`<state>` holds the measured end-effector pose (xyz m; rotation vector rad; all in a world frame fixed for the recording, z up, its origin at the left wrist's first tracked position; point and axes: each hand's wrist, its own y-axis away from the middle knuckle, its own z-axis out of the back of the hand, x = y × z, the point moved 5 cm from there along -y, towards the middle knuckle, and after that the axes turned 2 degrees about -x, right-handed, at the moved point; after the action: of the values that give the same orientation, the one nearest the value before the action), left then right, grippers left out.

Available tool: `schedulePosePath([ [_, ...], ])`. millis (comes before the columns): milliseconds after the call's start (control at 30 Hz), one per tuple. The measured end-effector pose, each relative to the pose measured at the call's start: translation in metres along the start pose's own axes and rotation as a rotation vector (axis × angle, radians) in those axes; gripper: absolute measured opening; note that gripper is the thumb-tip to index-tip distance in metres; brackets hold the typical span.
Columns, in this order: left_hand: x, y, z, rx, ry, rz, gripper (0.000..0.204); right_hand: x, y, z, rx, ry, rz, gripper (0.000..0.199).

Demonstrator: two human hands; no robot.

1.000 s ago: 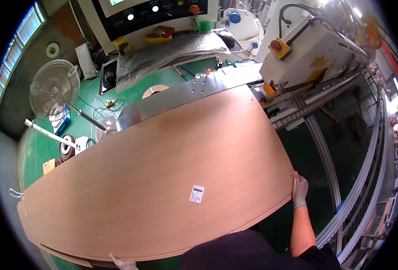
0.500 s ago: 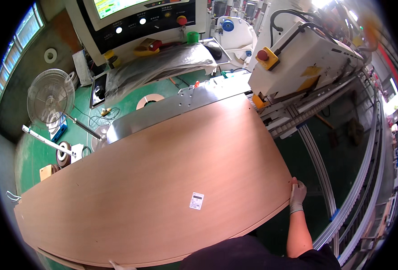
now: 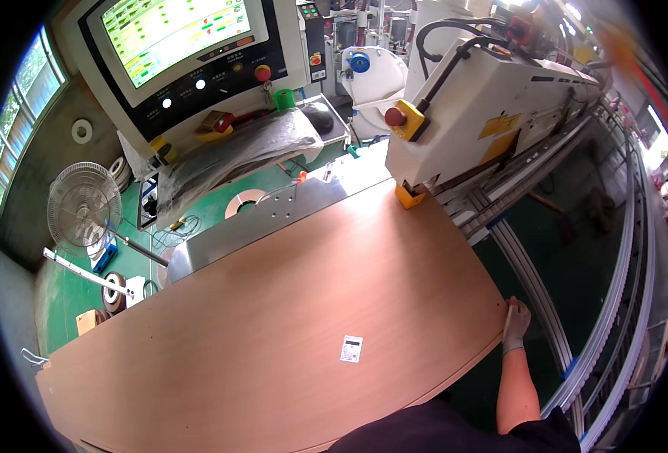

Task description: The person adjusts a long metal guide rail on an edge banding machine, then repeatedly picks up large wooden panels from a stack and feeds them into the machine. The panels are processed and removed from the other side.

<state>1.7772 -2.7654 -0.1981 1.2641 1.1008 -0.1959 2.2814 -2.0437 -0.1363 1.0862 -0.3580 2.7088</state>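
A large wood-grain panel (image 3: 266, 325) stretches in front of me, flat, with a small white printed label (image 3: 351, 349) stuck on its face. My right hand (image 3: 516, 323), in a pale glove, is closed on the panel's near right corner, thumb towards the top face; its other fingers are partly hidden. My left hand is out of view. At the far side the panel lies against a metal plate (image 3: 273, 219), and its far right corner reaches the orange block (image 3: 409, 196) at the front of a white machine (image 3: 455, 113).
A control console (image 3: 92, 53) with a lit screen stands at the far left, above a plastic-covered shelf (image 3: 236, 162). A red stop button (image 3: 396, 116) sits on the machine. A fan (image 3: 84, 204) stands at left. Metal rails (image 3: 534, 279) run along the right.
The panel has shifted right, its far corner now at the machine's orange block. My right hand has moved with it. My left hand, at the near edge before, has left the view.
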Motion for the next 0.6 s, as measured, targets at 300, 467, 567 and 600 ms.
schedulePosePath([
  [300, 0.054, 0.068, -0.034, 0.094, 0.065, 0.112, 0.078, -0.056, -0.086, 0.003, -0.025, -0.005, -0.008, 0.045],
  [467, 0.096, 0.103, -0.046, 0.069, 0.058, 0.202, 0.08, -0.085, -0.143, 0.007, 0.006, 0.045, -0.063, 0.04],
  [567, 0.126, 0.099, -0.039, 0.065, 0.003, 0.275, 0.085, -0.085, -0.169, 0.018, -0.009, 0.159, -0.082, 0.039],
  [600, 0.14, 0.102, -0.044, 0.095, 0.022, 0.32, 0.086, -0.098, -0.184, 0.024, -0.056, 0.204, -0.065, 0.039],
])
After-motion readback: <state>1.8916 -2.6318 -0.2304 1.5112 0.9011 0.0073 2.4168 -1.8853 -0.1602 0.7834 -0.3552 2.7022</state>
